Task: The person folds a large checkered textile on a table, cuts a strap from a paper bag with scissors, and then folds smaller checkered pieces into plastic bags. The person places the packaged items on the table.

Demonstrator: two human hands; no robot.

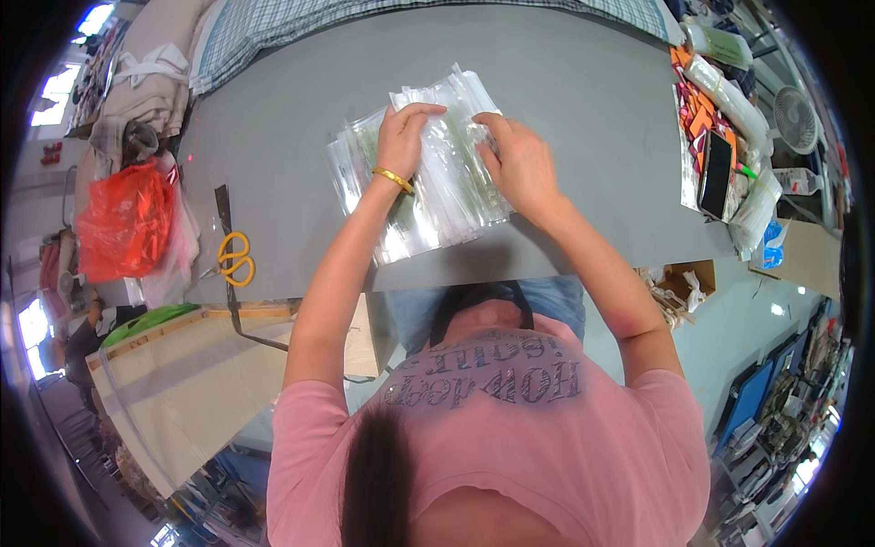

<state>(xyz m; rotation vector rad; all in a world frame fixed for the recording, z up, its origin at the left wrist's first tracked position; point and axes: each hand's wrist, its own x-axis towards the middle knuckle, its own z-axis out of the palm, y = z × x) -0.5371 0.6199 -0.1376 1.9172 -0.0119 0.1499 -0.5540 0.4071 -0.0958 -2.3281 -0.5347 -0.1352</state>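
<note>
Clear plastic bags (pixel 437 198) lie in a fanned, overlapping pile on the grey table (pixel 588 75), near its front edge. My left hand (pixel 403 137), with a gold bracelet at the wrist, rests on the upper left part of the pile, its fingers bent over the plastic. At the pile's upper right side, my right hand (pixel 516 157) touches the bags with thumb and forefinger apart. Whether either hand pinches a single bag cannot be told. Greenish patches show through some of the plastic.
Yellow-handled scissors (pixel 236 260) and a dark strap (pixel 223 205) lie at the left, beside a red plastic bag (pixel 130 222). Checked fabric (pixel 314 20) spans the back. On the right are a phone (pixel 715 174), orange tags (pixel 701 119) and wrapped plastic bundles (pixel 728 96).
</note>
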